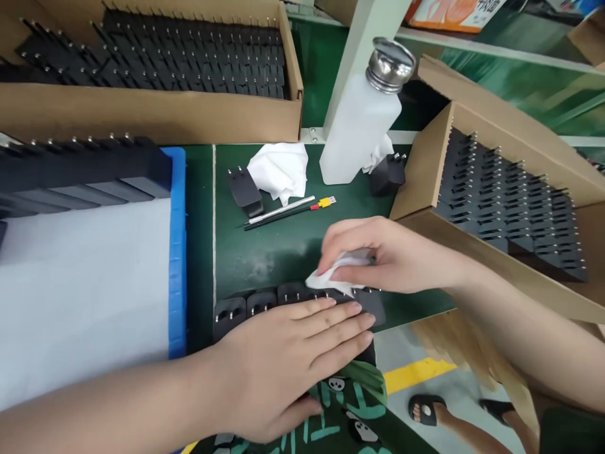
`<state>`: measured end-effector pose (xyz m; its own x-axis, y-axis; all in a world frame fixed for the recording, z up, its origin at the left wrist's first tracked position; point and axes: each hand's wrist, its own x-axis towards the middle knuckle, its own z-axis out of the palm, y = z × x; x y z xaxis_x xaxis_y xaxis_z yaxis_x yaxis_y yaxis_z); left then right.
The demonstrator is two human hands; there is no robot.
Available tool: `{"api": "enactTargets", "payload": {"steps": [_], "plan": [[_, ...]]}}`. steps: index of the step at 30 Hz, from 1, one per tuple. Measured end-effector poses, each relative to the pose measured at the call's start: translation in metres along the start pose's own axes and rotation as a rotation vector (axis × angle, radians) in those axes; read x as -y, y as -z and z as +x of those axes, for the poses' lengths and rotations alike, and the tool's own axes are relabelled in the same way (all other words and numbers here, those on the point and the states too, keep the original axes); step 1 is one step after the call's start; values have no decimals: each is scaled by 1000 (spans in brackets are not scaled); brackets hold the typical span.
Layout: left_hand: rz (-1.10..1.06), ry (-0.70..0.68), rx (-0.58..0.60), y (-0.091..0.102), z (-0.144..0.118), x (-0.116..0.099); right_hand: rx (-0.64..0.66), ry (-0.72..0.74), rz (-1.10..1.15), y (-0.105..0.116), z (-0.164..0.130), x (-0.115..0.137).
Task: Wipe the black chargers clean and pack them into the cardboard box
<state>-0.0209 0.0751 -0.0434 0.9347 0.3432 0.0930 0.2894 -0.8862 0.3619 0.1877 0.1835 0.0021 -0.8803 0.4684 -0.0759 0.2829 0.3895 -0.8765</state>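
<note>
A row of black plug adapters (230, 315) lies along the front edge of the green table, metal prongs facing up. My left hand (293, 353) rests flat across them with its fingers stretched out, hiding part of the row. Pinched in my right hand (373, 252) is a white cloth (347, 268), touching or just over the prongs at the right part of the row. Behind them stand a loose black adapter (244, 190), a crumpled white cloth (281, 169), a silver pen-like stick (281, 210) and a black cable with a yellow USB plug (326, 202).
Cardboard boxes full of black adapters stand at the back left (142, 113) and right (416, 170). A blue-rimmed tray (177, 252) holds more at left. A white bottle with metal cap (362, 120) leans in view near another adapter (387, 175). A person's sandalled foot (425, 410) shows below.
</note>
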Motion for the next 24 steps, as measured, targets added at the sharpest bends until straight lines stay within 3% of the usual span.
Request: {"api": "enactTargets", "payload": {"steps": [4,7,10,12,14,16,17,21,24], "plan": [[-28,8,50,4,2,-1,102,79,19,-14,25,-5],[-23,29,54,5,3,-3,202,30,-86,-3,20,-17],[-5,44,75,4,3,-5,247,-82,-207,18,-4,-30],[3,47,81,4,3,-5,135,-81,-173,31,-20,-32],[5,44,83,4,3,-5,-111,-42,-105,38,-28,-26],[6,40,90,4,3,-5,-295,-15,-56,35,-27,-17],[8,39,97,5,3,-5,-313,-3,-31,29,-22,-13],[37,51,125,6,5,-5,-60,45,-30,2,1,-13],[62,34,136,8,5,-4,94,35,-89,-1,3,-18]]}}
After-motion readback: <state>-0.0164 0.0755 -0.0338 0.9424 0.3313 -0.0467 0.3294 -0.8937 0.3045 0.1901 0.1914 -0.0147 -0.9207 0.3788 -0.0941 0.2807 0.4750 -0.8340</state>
